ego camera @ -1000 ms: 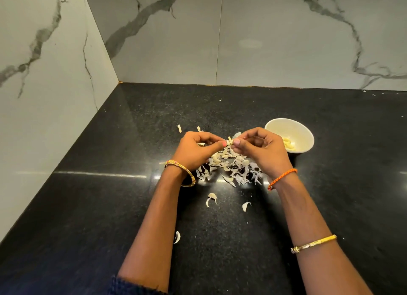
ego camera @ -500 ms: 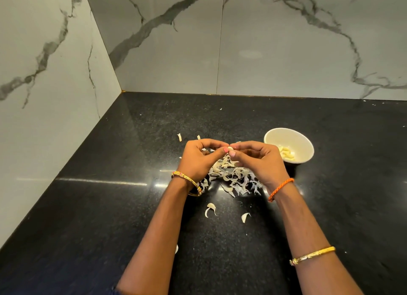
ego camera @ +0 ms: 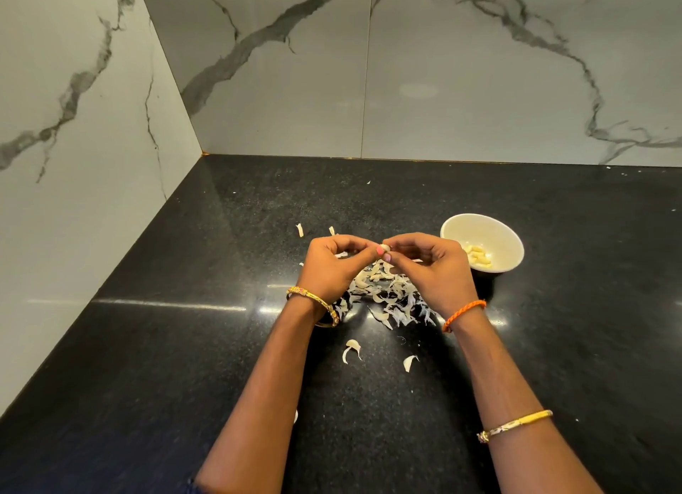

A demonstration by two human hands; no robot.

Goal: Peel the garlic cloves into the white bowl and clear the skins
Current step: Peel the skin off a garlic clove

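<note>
Over the black counter, my left hand (ego camera: 334,264) and my right hand (ego camera: 431,268) meet fingertip to fingertip. Both pinch one small pale garlic clove (ego camera: 385,248), mostly hidden by the fingers. Below the hands lies a heap of papery garlic skins (ego camera: 387,296). To the right of my right hand stands the white bowl (ego camera: 494,231), holding several peeled cloves (ego camera: 479,257).
Loose skins lie apart from the heap: two (ego camera: 299,230) beyond my left hand, and two (ego camera: 352,349) nearer me between my forearms. The black counter (ego camera: 184,346) meets marble walls at the left and back.
The camera has tilted up a little, so hands, bowl and skins sit lower in view. Both hands stay together at the clove, fingers shifting slightly around it.
</note>
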